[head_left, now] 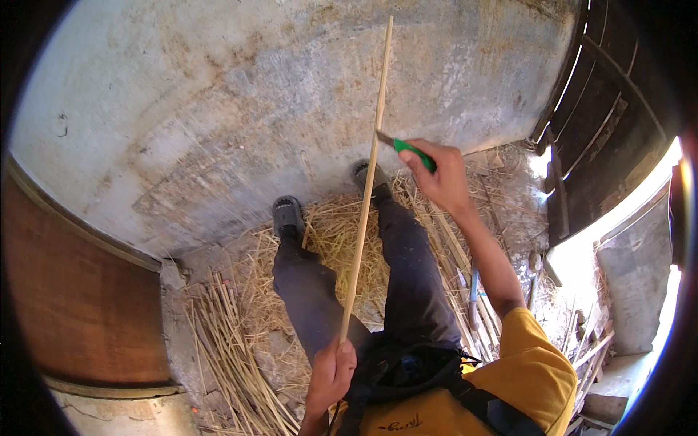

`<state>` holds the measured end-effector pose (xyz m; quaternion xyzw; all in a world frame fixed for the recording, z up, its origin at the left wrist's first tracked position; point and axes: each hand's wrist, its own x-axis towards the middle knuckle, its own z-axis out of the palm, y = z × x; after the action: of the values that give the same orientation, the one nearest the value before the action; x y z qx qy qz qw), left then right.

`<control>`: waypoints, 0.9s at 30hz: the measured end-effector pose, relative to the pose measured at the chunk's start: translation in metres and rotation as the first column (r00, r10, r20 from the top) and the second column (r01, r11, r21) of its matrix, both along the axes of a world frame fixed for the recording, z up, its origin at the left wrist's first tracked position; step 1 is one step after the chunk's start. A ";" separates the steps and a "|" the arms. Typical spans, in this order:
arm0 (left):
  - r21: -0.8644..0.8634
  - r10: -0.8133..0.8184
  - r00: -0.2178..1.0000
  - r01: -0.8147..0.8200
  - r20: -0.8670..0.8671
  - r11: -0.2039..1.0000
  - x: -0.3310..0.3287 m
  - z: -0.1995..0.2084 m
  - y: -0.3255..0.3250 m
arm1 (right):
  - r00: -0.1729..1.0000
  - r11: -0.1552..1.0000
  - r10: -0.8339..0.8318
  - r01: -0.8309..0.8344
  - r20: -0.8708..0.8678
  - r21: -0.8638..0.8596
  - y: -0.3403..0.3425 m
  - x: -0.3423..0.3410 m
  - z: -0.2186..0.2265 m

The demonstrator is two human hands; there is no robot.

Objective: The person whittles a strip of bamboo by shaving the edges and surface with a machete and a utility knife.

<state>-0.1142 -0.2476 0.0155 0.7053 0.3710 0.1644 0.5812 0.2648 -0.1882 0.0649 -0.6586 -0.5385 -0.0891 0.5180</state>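
Observation:
A long, pale bamboo strip slants upward in front of me, from my lap toward the wall. My left hand is closed around its lower end, near my waist. In my right hand is a utility knife with a green handle, gripped with the thumb along it. Its blade touches the strip well above the middle. The strip's upper end is free and narrows toward the tip. My legs are stretched out below the strip, one on each side.
Straw-like shavings cover the floor around my legs. A bundle of thin strips lies at the left, with more sticks at the right beside a blue-handled tool. A stained wall stands ahead, a brown panel at left.

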 end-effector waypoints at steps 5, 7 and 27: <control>0.011 0.008 0.999 -0.008 -0.042 1.000 -0.014 -0.008 -0.004 | 0.991 0.991 -0.131 0.130 -0.040 -0.035 0.034 0.054 -0.001; 0.020 -0.002 0.998 0.004 -0.057 1.000 -0.020 -0.009 -0.006 | 0.988 0.986 -0.143 0.148 -0.064 0.075 0.050 0.083 -0.013; -0.155 0.008 0.994 0.010 0.113 0.988 0.013 -0.017 0.018 | 0.414 0.948 0.274 -0.269 -0.868 0.171 0.009 -0.017 -0.030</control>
<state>-0.1013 -0.2301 -0.0016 0.6479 0.3488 0.1744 0.6544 0.2480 -0.1789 0.0344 -0.5117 -0.2914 0.3476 0.7297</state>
